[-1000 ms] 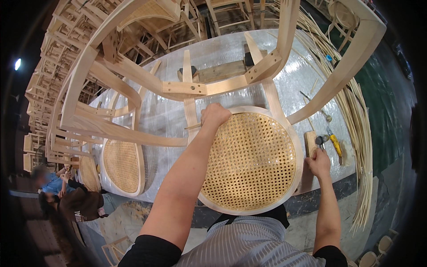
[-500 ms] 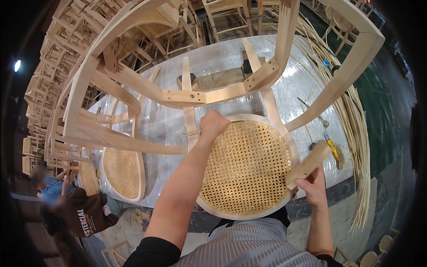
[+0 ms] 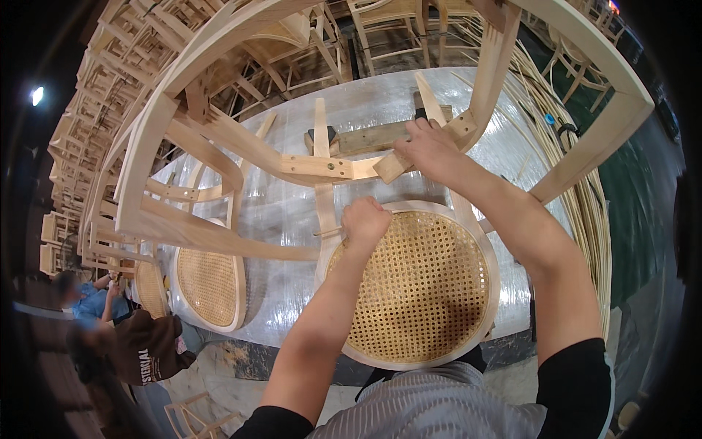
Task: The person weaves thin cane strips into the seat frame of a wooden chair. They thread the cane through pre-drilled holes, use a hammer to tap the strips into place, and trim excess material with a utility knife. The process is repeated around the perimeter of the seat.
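Left hand point(image 3: 365, 223) fisted on the cane seat point(image 3: 420, 282) rim — right hand point(image 3: 431, 150) clasps a wooden block point(image 3: 395, 164).

second cane seat point(image 3: 208, 285) at bench's left edge | cane strands point(image 3: 578, 168) along bench's right edge | stacked chair frames point(image 3: 80, 110) beyond left edge

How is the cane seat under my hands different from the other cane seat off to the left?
The near cane seat looks round and lies flat facing the camera, with the left hand fisted at its rim; the far cane seat looks narrower and oval, seen at an angle, with no hand on it. The near one appears larger. Both have pale wooden rims and woven, holed cane.
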Available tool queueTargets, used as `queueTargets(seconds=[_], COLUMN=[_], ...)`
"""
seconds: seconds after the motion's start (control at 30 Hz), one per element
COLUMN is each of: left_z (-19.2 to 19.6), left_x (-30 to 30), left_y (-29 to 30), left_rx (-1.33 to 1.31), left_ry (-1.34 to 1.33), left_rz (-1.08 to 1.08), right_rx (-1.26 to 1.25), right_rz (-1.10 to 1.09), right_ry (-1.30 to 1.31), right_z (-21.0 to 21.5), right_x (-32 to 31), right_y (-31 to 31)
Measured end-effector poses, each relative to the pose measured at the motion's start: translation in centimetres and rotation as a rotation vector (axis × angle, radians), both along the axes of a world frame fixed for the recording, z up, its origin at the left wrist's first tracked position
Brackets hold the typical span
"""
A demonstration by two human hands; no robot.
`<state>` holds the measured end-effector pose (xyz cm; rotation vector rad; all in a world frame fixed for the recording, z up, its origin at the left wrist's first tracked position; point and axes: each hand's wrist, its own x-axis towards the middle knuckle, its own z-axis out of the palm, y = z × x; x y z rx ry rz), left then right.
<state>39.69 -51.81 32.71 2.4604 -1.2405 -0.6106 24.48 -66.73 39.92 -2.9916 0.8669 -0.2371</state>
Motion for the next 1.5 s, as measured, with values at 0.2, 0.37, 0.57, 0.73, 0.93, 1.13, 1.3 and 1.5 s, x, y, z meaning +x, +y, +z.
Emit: queueTargets(seconds=[0.2,0.37,0.57,0.73,0.93,1.13,1.3,1.5], left_z=[-0.5,-0.7,-0.4,0.3,0.9,0.4,0.1,-0.4], left_x=[-0.2,-0.3,-0.9,-0.8,-1.4,-0.2,-1.1,0.2], left_y=[0.8,1.5,1.1,1.3,0.9,1.1,0.2,1.3], left_rx=[-0.106,-0.195,-0.208,-0.164,-0.145,-0.164,-0.208,-0.216], left_ry=[-0.159,-0.272,-0.297,-0.289,-0.317,-0.429,-0.355,-0.167], left_rz=[-0.010,-0.037,-0.063,-0.070,-0.088,-0.105,-0.122,-0.060], right_rx=[0.062,0.020,-0.056,-0.087,-0.259,-0.141,-0.175,-0.058], right_rz=[0.199,0.421,0.554,0.665,0.769,0.764,0.803,0.774], right_ry=[0.116,0.154,0.110,0.058,0.105,0.154,-0.020,0.040], right_z=[-2.8,-4.3,-5.6,-6.0,-6.3,-6.1,-8.4,-6.9], right_x=[4.0,5.7,5.7,6.5,7.2,8.4,7.0,7.3], right_y=[-1.5,-1.2,-2.3,-2.3,-2.2,-1.3,-2.0,-0.8])
